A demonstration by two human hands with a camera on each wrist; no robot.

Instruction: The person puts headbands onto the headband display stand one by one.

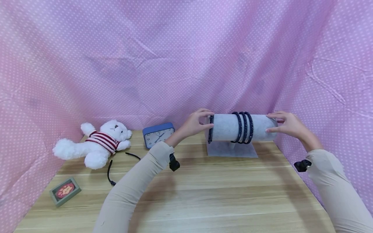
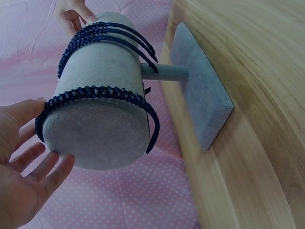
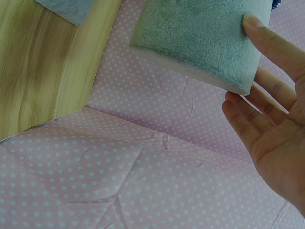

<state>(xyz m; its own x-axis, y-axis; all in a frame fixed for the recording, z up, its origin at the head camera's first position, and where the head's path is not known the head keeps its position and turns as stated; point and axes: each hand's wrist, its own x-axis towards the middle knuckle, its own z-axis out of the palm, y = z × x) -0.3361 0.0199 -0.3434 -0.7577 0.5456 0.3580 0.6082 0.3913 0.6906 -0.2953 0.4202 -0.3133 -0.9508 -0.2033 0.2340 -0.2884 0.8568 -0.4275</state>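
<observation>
A grey plush cylinder display stand (image 1: 224,127) stands at the back right of the table. Around its left end sits a dark beaded headband (image 2: 102,93). My left hand (image 1: 196,122) pinches this headband, thumb on the front and index finger behind; the other fingers spread by the cylinder's end face. Three similar headbands (image 1: 245,127) sit side by side near the middle of the cylinder, their tips hanging below it in the left wrist view. My right hand (image 1: 288,123) grips the cylinder's right end, thumb in front and fingers behind and below (image 3: 257,102).
A white teddy bear (image 1: 102,142) in a striped shirt lies at the left. Next to it are a blue clock (image 1: 158,134) and a small framed picture (image 1: 65,191). Another dark headband (image 1: 109,173) lies partly hidden behind my left arm. Pink dotted cloth (image 1: 186,64) surrounds the table.
</observation>
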